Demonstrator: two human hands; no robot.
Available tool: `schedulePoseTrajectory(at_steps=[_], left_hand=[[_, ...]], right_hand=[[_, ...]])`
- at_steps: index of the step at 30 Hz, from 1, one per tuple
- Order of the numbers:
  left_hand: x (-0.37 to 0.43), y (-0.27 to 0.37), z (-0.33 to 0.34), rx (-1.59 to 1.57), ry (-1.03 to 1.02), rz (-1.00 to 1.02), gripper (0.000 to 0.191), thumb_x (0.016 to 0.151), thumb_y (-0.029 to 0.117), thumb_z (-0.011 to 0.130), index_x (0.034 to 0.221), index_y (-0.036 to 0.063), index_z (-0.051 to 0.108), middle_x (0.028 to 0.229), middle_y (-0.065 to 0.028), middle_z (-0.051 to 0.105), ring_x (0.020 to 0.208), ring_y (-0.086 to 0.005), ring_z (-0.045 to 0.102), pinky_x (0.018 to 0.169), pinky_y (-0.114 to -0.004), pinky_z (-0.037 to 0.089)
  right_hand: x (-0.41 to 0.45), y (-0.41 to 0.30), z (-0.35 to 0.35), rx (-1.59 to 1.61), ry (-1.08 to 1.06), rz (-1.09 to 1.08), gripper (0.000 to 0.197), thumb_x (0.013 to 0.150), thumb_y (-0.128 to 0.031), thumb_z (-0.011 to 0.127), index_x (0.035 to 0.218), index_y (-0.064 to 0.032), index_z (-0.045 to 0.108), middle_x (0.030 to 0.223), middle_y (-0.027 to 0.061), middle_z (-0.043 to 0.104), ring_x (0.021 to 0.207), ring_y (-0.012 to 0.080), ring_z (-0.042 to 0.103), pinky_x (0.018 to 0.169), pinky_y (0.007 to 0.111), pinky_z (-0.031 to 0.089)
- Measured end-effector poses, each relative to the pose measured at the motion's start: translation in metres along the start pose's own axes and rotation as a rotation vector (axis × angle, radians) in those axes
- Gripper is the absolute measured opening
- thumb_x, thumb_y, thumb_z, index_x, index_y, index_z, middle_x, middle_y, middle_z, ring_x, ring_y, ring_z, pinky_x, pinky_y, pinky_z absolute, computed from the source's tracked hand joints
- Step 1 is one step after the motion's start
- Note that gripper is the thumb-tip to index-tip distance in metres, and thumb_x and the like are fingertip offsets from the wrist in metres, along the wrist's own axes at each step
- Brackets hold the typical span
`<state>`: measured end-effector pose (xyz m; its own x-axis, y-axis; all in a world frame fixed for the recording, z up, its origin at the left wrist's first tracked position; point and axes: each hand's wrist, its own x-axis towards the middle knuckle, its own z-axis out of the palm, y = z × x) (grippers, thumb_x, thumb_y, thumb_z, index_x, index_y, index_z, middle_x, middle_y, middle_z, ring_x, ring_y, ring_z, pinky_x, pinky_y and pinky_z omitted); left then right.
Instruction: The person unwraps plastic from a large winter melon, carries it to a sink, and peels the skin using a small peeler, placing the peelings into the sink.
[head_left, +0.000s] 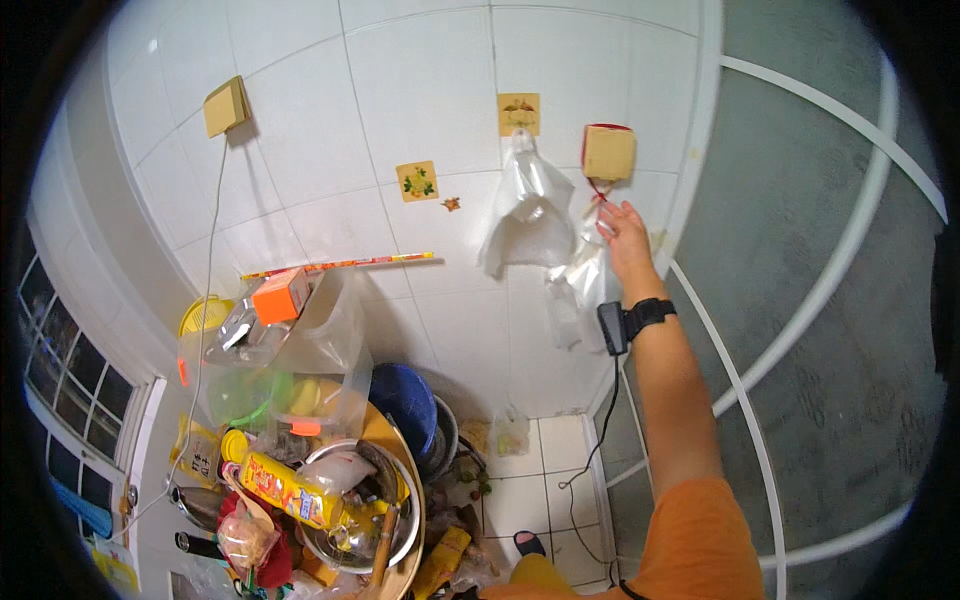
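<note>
My right hand (627, 234) reaches up to the tiled wall, fingers apart. Its fingertips are beside a red cord (597, 189) hanging below a beige switch box (609, 152). Under the hand hangs a bunch of clear plastic bags (589, 274); whether the fingers touch the cord or bags is unclear. Left of it, another translucent plastic bag (525, 202) hangs from a hook on a decorated square tile sticker (518, 112). A black strap with a small device (616, 328) is around my right wrist, and a cable runs down from it. My left hand is out of view.
A cluttered round table (415, 480) at lower left holds a clear plastic bin (330, 330), an orange box (280, 295) and a metal basin (411, 529). Blue buckets (405, 409) stand beside it. Frosted sliding panels (795, 247) border the right. A slippered foot (529, 543) is on the floor.
</note>
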<state>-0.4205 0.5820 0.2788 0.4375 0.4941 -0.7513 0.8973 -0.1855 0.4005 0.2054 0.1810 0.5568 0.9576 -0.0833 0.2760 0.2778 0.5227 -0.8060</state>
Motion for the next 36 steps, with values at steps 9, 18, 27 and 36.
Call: schedulePoseTrajectory(at_steps=[9, 18, 27, 36], left_hand=[[-0.015, 0.056, 0.026, -0.162, 0.099, -0.146, 0.042, 0.082, 0.039, 0.06, 0.102, 0.0027, 0.068, 0.105, -0.0211, 0.065, 0.1, -0.0344, 0.062, 0.086, -0.04, 0.047], [-0.031, 0.06, 0.037, -0.211, 0.144, -0.208, 0.042, 0.082, 0.038, 0.061, 0.103, 0.0015, 0.067, 0.106, -0.0201, 0.066, 0.102, -0.033, 0.062, 0.088, -0.04, 0.047], [-0.108, -0.053, 0.067, -0.325, 0.195, -0.463, 0.042, 0.083, 0.037, 0.062, 0.104, 0.0002, 0.067, 0.108, -0.0192, 0.066, 0.104, -0.0316, 0.062, 0.089, -0.039, 0.047], [-0.217, -0.275, 0.137, 0.102, 0.235, -0.429, 0.045, 0.087, 0.043, 0.046, 0.089, 0.0039, 0.07, 0.097, -0.0209, 0.066, 0.095, -0.0361, 0.062, 0.085, -0.044, 0.048]], right_hand=[[0.103, 0.028, -0.003, 0.836, 0.055, -0.004, 0.035, 0.09, -0.007, 0.04, 0.123, 0.0016, 0.045, 0.121, 0.0199, 0.052, 0.11, 0.0328, 0.052, 0.1, 0.044, 0.041], [0.133, 0.015, -0.012, 0.682, -0.012, -0.045, 0.031, 0.095, -0.015, 0.039, 0.118, -0.0008, 0.052, 0.117, 0.0128, 0.056, 0.107, 0.027, 0.055, 0.092, 0.042, 0.048], [0.118, 0.055, -0.034, 0.499, -0.078, 0.029, 0.033, 0.092, -0.007, 0.042, 0.122, 0.0047, 0.047, 0.121, 0.0201, 0.053, 0.113, 0.0329, 0.051, 0.105, 0.044, 0.038], [-0.142, 0.208, -0.157, -0.599, -0.801, 0.659, 0.03, 0.099, -0.032, 0.042, 0.09, -0.0071, 0.057, 0.068, 0.0033, 0.057, 0.059, 0.0144, 0.051, 0.055, 0.029, 0.041]])
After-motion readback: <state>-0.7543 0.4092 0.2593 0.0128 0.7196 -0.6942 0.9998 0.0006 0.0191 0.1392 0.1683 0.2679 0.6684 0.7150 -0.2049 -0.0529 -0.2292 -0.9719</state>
